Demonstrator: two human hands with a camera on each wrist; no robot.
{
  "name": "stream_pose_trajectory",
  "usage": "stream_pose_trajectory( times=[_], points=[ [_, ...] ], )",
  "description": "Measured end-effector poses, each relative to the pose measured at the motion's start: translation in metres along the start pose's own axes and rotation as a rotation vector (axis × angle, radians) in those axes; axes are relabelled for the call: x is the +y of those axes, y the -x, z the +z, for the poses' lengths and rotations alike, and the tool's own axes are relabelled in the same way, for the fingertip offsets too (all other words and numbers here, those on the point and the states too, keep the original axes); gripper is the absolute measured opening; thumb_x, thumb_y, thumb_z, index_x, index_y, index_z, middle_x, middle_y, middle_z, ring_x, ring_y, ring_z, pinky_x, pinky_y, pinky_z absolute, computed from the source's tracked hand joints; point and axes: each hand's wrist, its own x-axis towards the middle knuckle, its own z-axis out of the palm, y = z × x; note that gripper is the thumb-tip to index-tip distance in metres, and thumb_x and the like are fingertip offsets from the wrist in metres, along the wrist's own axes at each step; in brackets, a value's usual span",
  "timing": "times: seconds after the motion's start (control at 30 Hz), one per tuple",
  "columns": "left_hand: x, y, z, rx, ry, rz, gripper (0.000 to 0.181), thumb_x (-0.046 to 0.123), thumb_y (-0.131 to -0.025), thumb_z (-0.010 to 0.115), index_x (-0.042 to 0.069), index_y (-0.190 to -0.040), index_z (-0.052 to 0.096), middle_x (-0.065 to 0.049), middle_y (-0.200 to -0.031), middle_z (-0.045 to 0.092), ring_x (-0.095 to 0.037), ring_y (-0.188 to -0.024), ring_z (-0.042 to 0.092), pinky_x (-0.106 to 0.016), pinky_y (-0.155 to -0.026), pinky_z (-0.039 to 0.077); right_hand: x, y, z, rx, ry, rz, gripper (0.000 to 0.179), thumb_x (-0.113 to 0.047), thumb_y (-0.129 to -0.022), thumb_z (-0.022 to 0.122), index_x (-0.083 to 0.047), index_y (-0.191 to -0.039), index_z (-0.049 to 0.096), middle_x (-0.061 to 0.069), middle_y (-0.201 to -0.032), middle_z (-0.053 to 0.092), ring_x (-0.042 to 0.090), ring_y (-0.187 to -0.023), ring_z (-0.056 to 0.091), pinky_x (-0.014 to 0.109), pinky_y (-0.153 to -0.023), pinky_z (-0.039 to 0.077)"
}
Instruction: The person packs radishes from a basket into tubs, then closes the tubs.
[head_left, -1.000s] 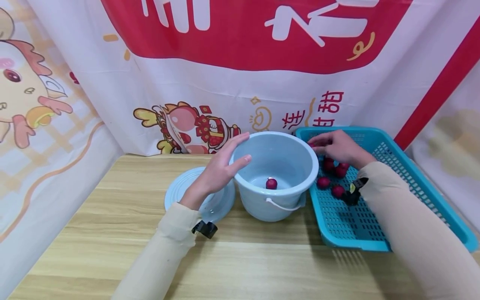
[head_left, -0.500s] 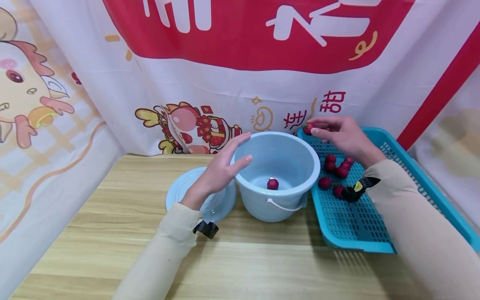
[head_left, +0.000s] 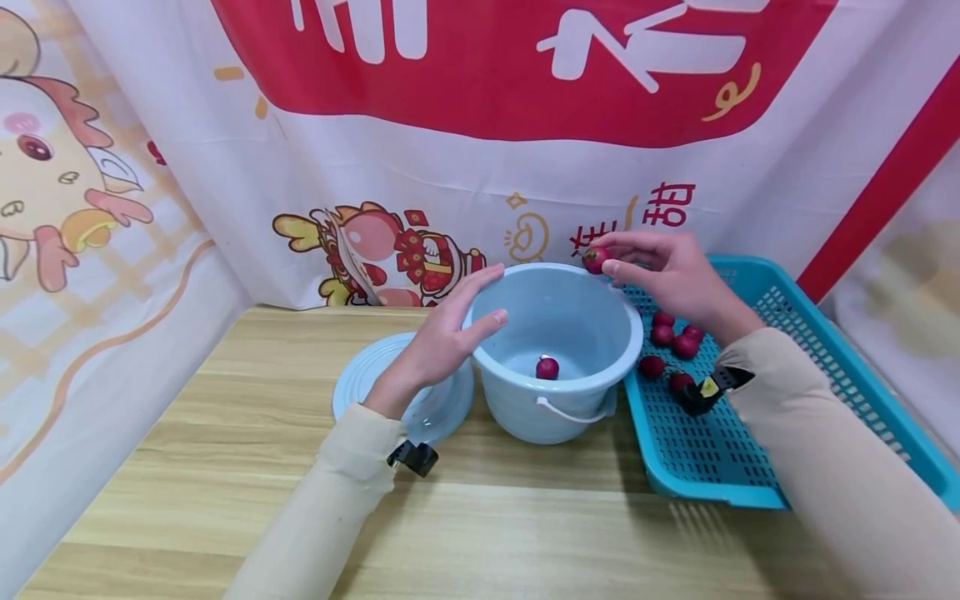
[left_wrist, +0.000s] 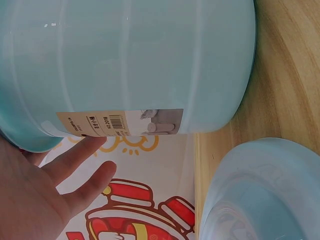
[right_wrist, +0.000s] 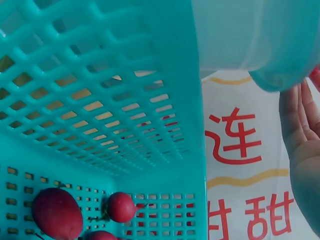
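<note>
My right hand (head_left: 663, 271) pinches a red radish (head_left: 596, 259) by thumb and fingertips, at the far right rim of the light blue bucket (head_left: 532, 412). One radish (head_left: 547, 367) lies on the bucket's floor. My left hand (head_left: 442, 333) rests at the bucket's left rim, thumb reaching over the opening and the other fingers straight along the outside. The left wrist view shows those fingers (left_wrist: 90, 187) spread beside the labelled wall. In the right wrist view, the held radish is mostly cut off at the edge. Several radishes (head_left: 684, 346) lie in the teal basket (head_left: 720, 492).
The round blue lid (head_left: 352, 375) lies on the wooden table (head_left: 225, 467) left of the bucket, partly under my left forearm. The basket stands close against the bucket's right side. A printed cloth (head_left: 450, 200) hangs behind the table.
My right hand has lifted the radish out of the basket and carried it left to the bucket's rim. The left hand stays on the bucket.
</note>
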Motion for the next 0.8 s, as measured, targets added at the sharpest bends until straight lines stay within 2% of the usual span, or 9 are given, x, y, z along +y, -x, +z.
stream_pose_trajectory(
  times=[0.13, 0.23, 0.33, 0.5, 0.8],
  points=[
    [0.001, 0.0, 0.0, 0.0, 0.001, -0.003, 0.066, 0.046, -0.105, 0.055, 0.03, -0.166, 0.034, 0.008, -0.175, 0.029, -0.023, -0.159, 0.035, -0.061, -0.124, 0.039, -0.003, 0.002, 0.005, -0.022, 0.003, -0.049, 0.044, -0.031, -0.1, 0.075, -0.023, -0.143, 0.068, 0.004, -0.136, 0.072, 0.009, -0.108, 0.074, 0.02, -0.088, 0.063],
    [0.001, 0.0, 0.0, -0.001, 0.002, 0.002, 0.066, 0.046, -0.105, 0.054, 0.03, -0.166, 0.034, 0.008, -0.175, 0.03, -0.023, -0.159, 0.035, -0.06, -0.125, 0.039, -0.005, 0.003, 0.009, -0.031, 0.022, -0.072, 0.044, -0.031, -0.099, 0.076, -0.023, -0.141, 0.069, 0.002, -0.133, 0.072, 0.015, -0.107, 0.073, 0.02, -0.085, 0.063],
    [0.001, -0.001, 0.0, -0.004, 0.003, 0.005, 0.067, 0.046, -0.105, 0.054, 0.029, -0.166, 0.034, 0.008, -0.175, 0.03, -0.023, -0.159, 0.035, -0.06, -0.125, 0.039, -0.005, 0.005, 0.012, -0.041, 0.056, -0.089, 0.043, -0.03, -0.098, 0.077, -0.024, -0.14, 0.07, 0.001, -0.129, 0.07, 0.021, -0.107, 0.071, 0.023, -0.083, 0.064],
    [0.001, -0.001, 0.001, -0.008, 0.0, 0.009, 0.068, 0.046, -0.105, 0.054, 0.024, -0.167, 0.034, 0.007, -0.175, 0.03, -0.024, -0.159, 0.035, -0.06, -0.125, 0.039, -0.005, 0.005, 0.018, -0.07, 0.136, -0.111, 0.041, -0.027, -0.097, 0.078, -0.027, -0.138, 0.071, 0.001, -0.126, 0.068, 0.022, -0.108, 0.065, 0.029, -0.084, 0.062],
    [0.001, 0.001, -0.001, -0.001, 0.005, -0.003, 0.066, 0.046, -0.105, 0.054, 0.031, -0.166, 0.034, 0.008, -0.175, 0.029, -0.024, -0.16, 0.034, -0.061, -0.125, 0.038, -0.006, 0.0, 0.028, -0.119, 0.196, -0.144, 0.038, -0.023, -0.097, 0.079, -0.027, -0.134, 0.074, 0.002, -0.126, 0.069, 0.022, -0.109, 0.062, 0.037, -0.085, 0.059]
  ],
)
